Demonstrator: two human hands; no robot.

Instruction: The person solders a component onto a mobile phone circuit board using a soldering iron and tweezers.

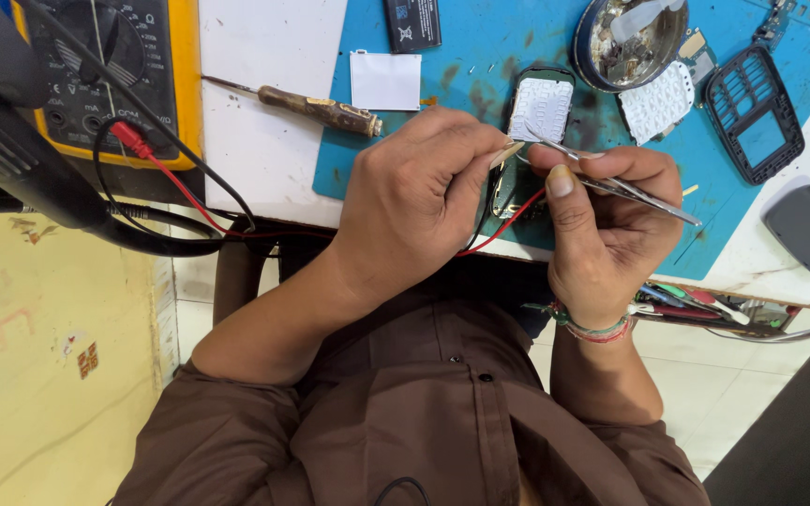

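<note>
**Two hands work on an opened phone with tweezers**

A brown shirt collar [424,394] fills the near foreground. Above it, the left hand [414,201] curls its fingers around a small phone body [527,159], with red and black wires [499,220] trailing beneath. The right hand [602,220] pinches metal tweezers [611,183], tips touching the phone just beside the left fingers. Beyond the fingers, on the table's blue mat [480,56], lie a white keypad [658,103] and a round dish [630,42]. A yellow multimeter [157,84] sits well left.
</note>
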